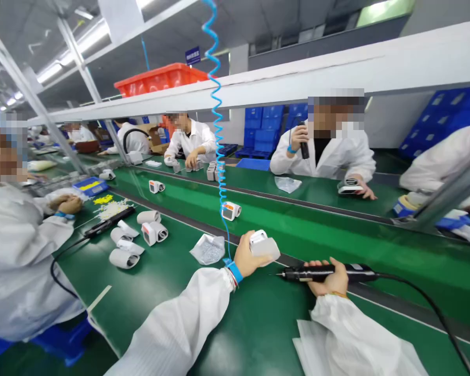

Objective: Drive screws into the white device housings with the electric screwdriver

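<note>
My left hand point(247, 259), with a blue wrist strap on a coiled cord point(218, 120), grips a white wrist blood pressure monitor point(257, 238) with its grey cuff toward me. My right hand point(331, 282) is wrapped round a black electric screwdriver point(352, 271), held level. Its thin bit points left, below and just right of the monitor, apart from it. Left of my left hand lies a clear plastic bag of small parts point(208, 249). Beyond it, another monitor point(230, 210) rests on the green belt.
Several cuffed monitors point(154, 233) sit on the green bench at left, near a second screwdriver point(109, 222) and white and yellow small parts point(112, 208). Co-workers sit at left and across the conveyor belt point(305, 224). A white shelf beam point(282, 78) crosses overhead, carrying a red crate point(162, 78).
</note>
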A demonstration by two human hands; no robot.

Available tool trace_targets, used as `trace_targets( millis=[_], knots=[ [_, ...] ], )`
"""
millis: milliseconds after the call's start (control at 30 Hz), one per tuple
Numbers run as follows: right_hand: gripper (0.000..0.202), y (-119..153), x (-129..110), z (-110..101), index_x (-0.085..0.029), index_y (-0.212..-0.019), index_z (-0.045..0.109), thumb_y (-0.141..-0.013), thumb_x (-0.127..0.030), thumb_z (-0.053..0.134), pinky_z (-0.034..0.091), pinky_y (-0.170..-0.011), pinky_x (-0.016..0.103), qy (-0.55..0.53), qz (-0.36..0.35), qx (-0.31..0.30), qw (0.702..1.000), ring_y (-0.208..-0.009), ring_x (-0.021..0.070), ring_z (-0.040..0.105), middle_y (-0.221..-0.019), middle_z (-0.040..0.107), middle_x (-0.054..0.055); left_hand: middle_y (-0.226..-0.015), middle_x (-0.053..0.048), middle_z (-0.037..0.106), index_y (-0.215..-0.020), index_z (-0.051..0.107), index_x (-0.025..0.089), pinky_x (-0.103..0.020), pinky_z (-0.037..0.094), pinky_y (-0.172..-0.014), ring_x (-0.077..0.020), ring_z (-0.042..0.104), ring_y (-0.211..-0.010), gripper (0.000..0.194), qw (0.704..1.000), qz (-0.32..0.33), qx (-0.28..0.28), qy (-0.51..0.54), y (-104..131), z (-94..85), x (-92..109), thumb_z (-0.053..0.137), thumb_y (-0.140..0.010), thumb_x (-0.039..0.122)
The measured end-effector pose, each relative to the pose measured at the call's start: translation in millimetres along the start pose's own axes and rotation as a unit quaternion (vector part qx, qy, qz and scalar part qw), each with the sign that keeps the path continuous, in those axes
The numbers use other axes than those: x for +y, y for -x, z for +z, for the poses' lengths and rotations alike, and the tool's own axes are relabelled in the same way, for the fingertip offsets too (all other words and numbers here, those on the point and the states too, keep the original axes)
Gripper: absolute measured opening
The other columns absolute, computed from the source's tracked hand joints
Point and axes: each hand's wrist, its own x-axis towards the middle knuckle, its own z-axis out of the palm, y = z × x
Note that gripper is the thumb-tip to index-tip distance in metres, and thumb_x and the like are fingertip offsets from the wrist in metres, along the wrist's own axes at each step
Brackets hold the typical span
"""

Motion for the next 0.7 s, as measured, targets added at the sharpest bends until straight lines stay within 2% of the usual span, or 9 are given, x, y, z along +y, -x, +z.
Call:
trace_targets(
  millis=[133, 233, 333, 400, 433, 500, 567, 633, 700],
  knots=[
    [0.023, 9.7, -1.8, 10.6, -0.014, -0.082, 0.049, -0.087, -0.037, 0.049, 0.048, -0.058, 0.026, -0.037, 0.047, 0.057, 0.997, -0.056, 0.0079, 0.049, -0.065, 0.047, -0.003, -0.123, -0.014, 0.053, -0.131, 0.039, 0.014, -0.039, 0.040, -0.098, -0.0248, 0.053, -0.112, 0.078, 0.997, -0.061, -0.004, -0.052, -67.5, 47.6, 7.0, 0.075, -0.064, 0.035],
    [0.028, 16.1, -5.0, 15.9, -0.012, -0.098, 0.054, -0.088, -0.037, 0.050, 0.049, -0.061, 0.025, -0.067, 0.060, 0.072, 0.993, -0.067, 0.0089, 0.053, -0.081, 0.055, 0.002, -0.132, -0.021, 0.046, -0.139, 0.026, 0.009, -0.040, 0.035, -0.102, -0.0286, 0.045, -0.123, 0.079, 0.990, -0.071, 0.000, -0.122, -108.0, 68.1, 14.2, 0.064, -0.076, 0.038],
    [0.030, 18.9, -8.2, 19.1, -0.013, -0.108, 0.053, -0.088, -0.035, 0.051, 0.051, -0.067, 0.029, -0.092, 0.060, 0.086, 0.990, -0.079, 0.0122, 0.056, -0.096, 0.056, 0.006, -0.150, -0.019, 0.017, -0.142, 0.021, 0.016, -0.048, 0.017, -0.110, -0.0335, 0.010, -0.140, 0.084, 0.975, -0.051, 0.030, -0.214, -129.9, 63.3, 24.1, 0.065, -0.074, 0.038],
    [0.032, 19.4, -9.4, 20.9, -0.013, -0.111, 0.052, -0.087, -0.035, 0.051, 0.052, -0.072, 0.031, -0.104, 0.058, 0.092, 0.989, -0.085, 0.0141, 0.057, -0.102, 0.056, 0.007, -0.154, -0.011, -0.002, -0.143, 0.020, 0.025, -0.052, 0.006, -0.111, -0.0335, -0.010, -0.140, 0.086, 0.961, -0.039, 0.056, -0.268, -136.0, 47.7, 28.6, 0.068, -0.072, 0.035],
    [0.033, 19.5, -9.6, 21.8, -0.013, -0.112, 0.052, -0.087, -0.034, 0.052, 0.052, -0.073, 0.032, -0.108, 0.057, 0.093, 0.988, -0.087, 0.0148, 0.057, -0.104, 0.056, 0.007, -0.154, -0.009, -0.006, -0.143, 0.018, 0.027, -0.054, 0.004, -0.110, -0.0340, -0.013, -0.139, 0.086, 0.954, -0.042, 0.068, -0.289, -137.3, 37.7, 29.2, 0.068, -0.072, 0.033],
    [0.034, 20.1, -9.7, 23.5, -0.013, -0.114, 0.052, -0.087, -0.034, 0.052, 0.052, -0.075, 0.034, -0.115, 0.057, 0.096, 0.987, -0.090, 0.0158, 0.057, -0.107, 0.055, 0.008, -0.153, -0.013, -0.002, -0.142, 0.019, 0.026, -0.057, 0.008, -0.108, -0.0369, -0.007, -0.139, 0.084, 0.942, -0.066, 0.082, -0.319, -137.7, 17.1, 27.0, 0.067, -0.073, 0.032],
    [0.034, 21.1, -9.8, 24.6, -0.014, -0.115, 0.051, -0.087, -0.034, 0.052, 0.052, -0.077, 0.035, -0.117, 0.058, 0.097, 0.987, -0.092, 0.0166, 0.057, -0.109, 0.055, 0.008, -0.148, -0.017, 0.018, -0.138, 0.029, 0.023, -0.055, 0.020, -0.105, -0.0376, 0.013, -0.137, 0.074, 0.935, -0.098, 0.072, -0.334, -135.9, -0.5, 21.6, 0.066, -0.075, 0.030],
    [0.035, 22.2, -10.4, 24.9, -0.014, -0.115, 0.051, -0.087, -0.034, 0.052, 0.051, -0.078, 0.036, -0.116, 0.059, 0.096, 0.987, -0.094, 0.0171, 0.057, -0.110, 0.055, 0.009, -0.136, -0.015, 0.039, -0.128, 0.042, 0.021, -0.049, 0.034, -0.100, -0.0317, 0.037, -0.126, 0.054, 0.933, -0.117, 0.041, -0.337, -132.9, -12.6, 16.6, 0.063, -0.079, 0.031],
    [0.035, 22.9, -11.4, 24.4, -0.014, -0.115, 0.051, -0.087, -0.034, 0.052, 0.051, -0.078, 0.036, -0.112, 0.059, 0.095, 0.987, -0.094, 0.0172, 0.057, -0.111, 0.055, 0.009, -0.123, -0.011, 0.051, -0.119, 0.050, 0.018, -0.044, 0.044, -0.092, -0.0241, 0.051, -0.111, 0.037, 0.938, -0.114, 0.001, -0.329, -129.1, -20.0, 14.9, 0.057, -0.085, 0.033]
  ],
)
